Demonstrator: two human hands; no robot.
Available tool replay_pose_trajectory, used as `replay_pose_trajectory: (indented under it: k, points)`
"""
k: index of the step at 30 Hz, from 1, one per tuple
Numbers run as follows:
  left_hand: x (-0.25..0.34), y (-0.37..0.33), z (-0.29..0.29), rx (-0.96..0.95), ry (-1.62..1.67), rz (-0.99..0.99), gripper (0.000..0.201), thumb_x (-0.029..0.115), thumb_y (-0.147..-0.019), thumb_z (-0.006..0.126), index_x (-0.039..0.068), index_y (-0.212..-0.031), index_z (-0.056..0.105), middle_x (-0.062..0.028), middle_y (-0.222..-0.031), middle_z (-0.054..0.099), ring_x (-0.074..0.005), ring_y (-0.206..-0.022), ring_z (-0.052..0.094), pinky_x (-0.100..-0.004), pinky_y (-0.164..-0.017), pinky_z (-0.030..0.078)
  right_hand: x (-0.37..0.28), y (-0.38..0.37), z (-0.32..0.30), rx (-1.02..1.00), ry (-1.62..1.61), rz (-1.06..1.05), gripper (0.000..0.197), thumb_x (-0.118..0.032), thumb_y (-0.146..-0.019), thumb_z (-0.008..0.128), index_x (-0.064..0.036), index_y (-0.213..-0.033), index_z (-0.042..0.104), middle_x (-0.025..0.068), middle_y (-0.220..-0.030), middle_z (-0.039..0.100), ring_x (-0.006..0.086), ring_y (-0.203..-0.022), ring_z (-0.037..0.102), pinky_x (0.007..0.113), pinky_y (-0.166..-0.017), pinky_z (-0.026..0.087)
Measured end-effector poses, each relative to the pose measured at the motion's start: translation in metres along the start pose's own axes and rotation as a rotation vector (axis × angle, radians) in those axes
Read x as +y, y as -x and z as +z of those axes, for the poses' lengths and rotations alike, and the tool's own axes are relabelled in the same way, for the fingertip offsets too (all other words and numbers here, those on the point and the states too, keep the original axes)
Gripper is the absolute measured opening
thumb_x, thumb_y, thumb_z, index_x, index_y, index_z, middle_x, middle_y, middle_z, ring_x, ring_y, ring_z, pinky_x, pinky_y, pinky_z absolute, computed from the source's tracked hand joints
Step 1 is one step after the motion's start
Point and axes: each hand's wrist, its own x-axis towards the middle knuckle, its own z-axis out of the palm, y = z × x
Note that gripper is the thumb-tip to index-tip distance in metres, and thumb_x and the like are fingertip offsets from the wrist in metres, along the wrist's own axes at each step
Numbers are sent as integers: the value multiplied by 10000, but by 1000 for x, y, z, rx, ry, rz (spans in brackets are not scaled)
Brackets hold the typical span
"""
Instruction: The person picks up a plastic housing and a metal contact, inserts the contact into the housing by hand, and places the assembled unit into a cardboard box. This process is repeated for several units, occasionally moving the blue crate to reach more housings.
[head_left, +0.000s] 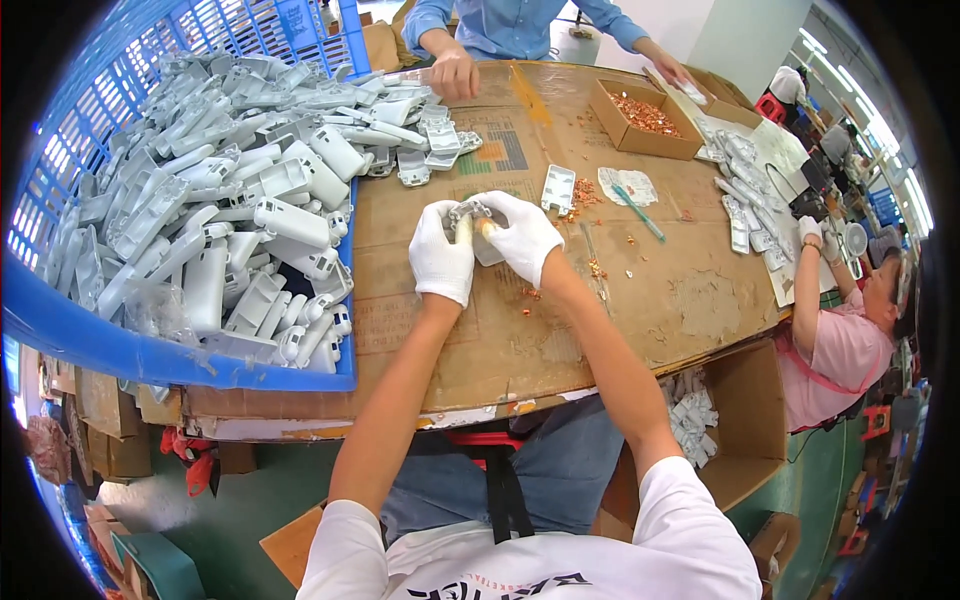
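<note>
My left hand [440,258] and my right hand [523,237], both in white gloves, meet over the middle of the cardboard-covered table [420,345]. Between them they grip a small pale grey plastic housing [488,252], fingertips closed at its upper end; the fingers cover most of it. Just right of my hands lies another open white housing [559,188], beside a scatter of small copper-coloured pieces [584,193]. A teal pen-like tool [638,212] rests farther right, touching a whitish patch [622,183].
A blue crate [200,366] heaped with white housings [300,170] fills the left. At the far right stands a carton [645,140] of copper pieces, near rows of housings [745,195]. One person works opposite, another in pink [835,345] at right. An open carton [745,420] sits below the table edge.
</note>
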Motion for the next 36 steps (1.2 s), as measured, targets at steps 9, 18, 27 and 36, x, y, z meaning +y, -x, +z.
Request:
replay_pose_trajectory:
  k: [9, 18, 27, 36]
  points:
    - [-17, -6, 2, 20, -68, 148, 135, 19, -866, 656, 28, -999, 632, -87, -856, 676, -168, -739, 639, -311, -698, 510, -6, 5, 0, -36, 106, -118, 386, -28, -823, 634, -69, -1206, 611, 128, -1080, 638, 307, -954, 636, 357, -841, 517]
    - [-17, -5, -2, -3, 73, -94, 143, 64, -873, 655, 32, -1011, 636, -125, -874, 694, -209, -798, 667, -334, -730, 516, -15, 10, 20, 106, 96, -154, 388, -26, -824, 599, -81, -1207, 620, 132, -1022, 623, 298, -912, 636, 362, -812, 511]
    - [-10, 4, 5, 42, 237, -155, 156, 20, -917, 620, 14, -1073, 615, -33, -928, 671, -91, -792, 624, -240, -665, 513, -7, 12, 21, 310, 267, -397, 549, 49, -790, 637, -94, -1307, 523, 142, -1091, 610, 304, -1016, 633, 371, -844, 521]
    - [-12, -2, 2, -73, 853, -441, 270, 57, -928, 585, 0, -1189, 623, -78, -1037, 681, -130, -889, 636, -272, -737, 532, -3, 3, 6, 291, 741, -605, 337, -69, -742, 686, -107, -1075, 654, 90, -1110, 607, 268, -878, 638, 375, -733, 530]
